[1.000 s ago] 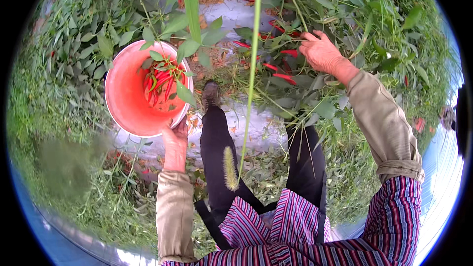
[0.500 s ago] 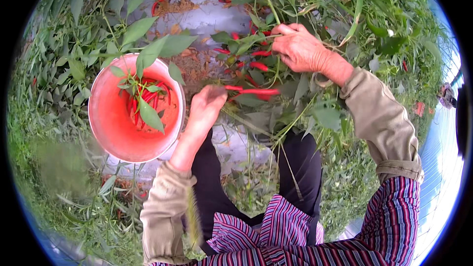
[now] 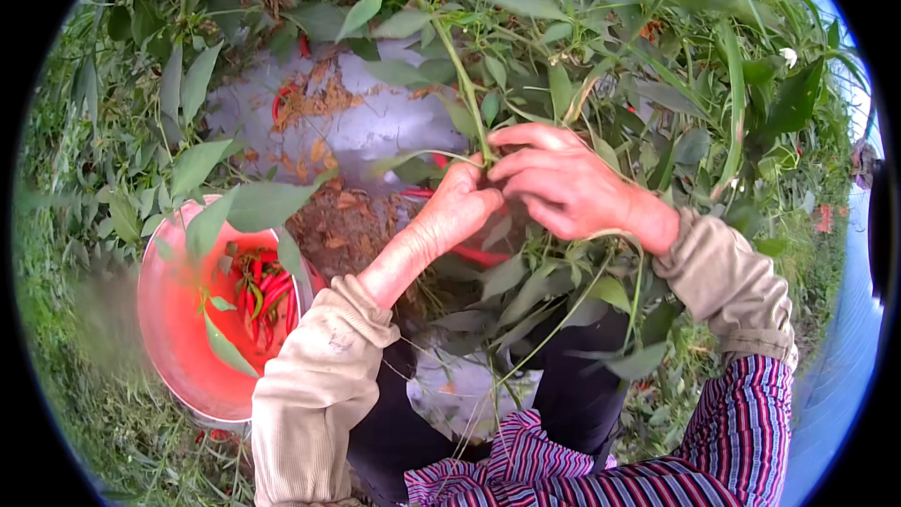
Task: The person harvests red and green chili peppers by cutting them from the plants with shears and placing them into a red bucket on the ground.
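Observation:
My left hand (image 3: 457, 213) and my right hand (image 3: 574, 184) meet at a green chili plant stem (image 3: 460, 70). The left thumb and fingers are closed at the stem's lower part, with the fingertips partly hidden. Bent fingers of the right hand close on the same stem from the other side. Red chilies (image 3: 481, 255) hang among the leaves just below the hands, slightly blurred. At the left, beside my left forearm, a bucket with a reddish inside (image 3: 174, 343) stands tilted in view. Several picked red chilies (image 3: 272, 293) and a greenish one lie in it.
Leafy chili branches (image 3: 526, 296) hang over my dark-trousered knees. Leaves (image 3: 267, 207) reach across the bucket's rim. Pale ground sheeting (image 3: 357, 131) with dry leaf litter (image 3: 324, 101) lies beyond the hands. Dense plants stand on both sides, and blue-white sheeting (image 3: 831, 319) runs along the right.
My left hand has moved right and up from beside the bucket to the stem at my right hand. The view has shifted, so the bucket sits lower and further left.

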### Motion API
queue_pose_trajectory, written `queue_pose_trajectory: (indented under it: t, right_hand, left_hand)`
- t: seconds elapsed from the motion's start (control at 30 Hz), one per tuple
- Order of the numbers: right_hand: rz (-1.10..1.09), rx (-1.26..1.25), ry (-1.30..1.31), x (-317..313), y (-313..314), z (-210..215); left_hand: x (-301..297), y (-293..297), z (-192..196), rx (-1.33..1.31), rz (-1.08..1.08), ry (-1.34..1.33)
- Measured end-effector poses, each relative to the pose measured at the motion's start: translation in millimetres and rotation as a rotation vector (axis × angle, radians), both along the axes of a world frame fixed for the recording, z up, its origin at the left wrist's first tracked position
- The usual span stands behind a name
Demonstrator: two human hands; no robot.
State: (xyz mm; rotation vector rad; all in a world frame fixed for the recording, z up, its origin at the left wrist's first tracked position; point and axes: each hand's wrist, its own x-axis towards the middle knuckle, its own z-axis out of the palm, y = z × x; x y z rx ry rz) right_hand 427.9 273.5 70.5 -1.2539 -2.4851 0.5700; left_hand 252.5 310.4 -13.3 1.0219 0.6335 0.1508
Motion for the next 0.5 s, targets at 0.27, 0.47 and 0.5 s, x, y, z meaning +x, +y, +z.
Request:
queue_pose_trajectory:
  t: [0.27, 0.47, 0.5]
  right_hand:
    - [-0.458, 0.143, 0.107, 12.2, -18.3, -3.4]
    - [-0.46, 0.081, 0.063, 34.0, -27.9, 11.6]
    - [-0.449, 0.059, 0.053, 40.8, -32.4, 12.7]
  left_hand:
    - [5.5, 19.2, 0.6, 0.507, -0.14, 0.094]
    - [27.5, 22.6, 12.1, 0.687, -0.231, 0.32]
    - [29.0, 22.3, 11.9, 0.805, -0.302, 0.417]
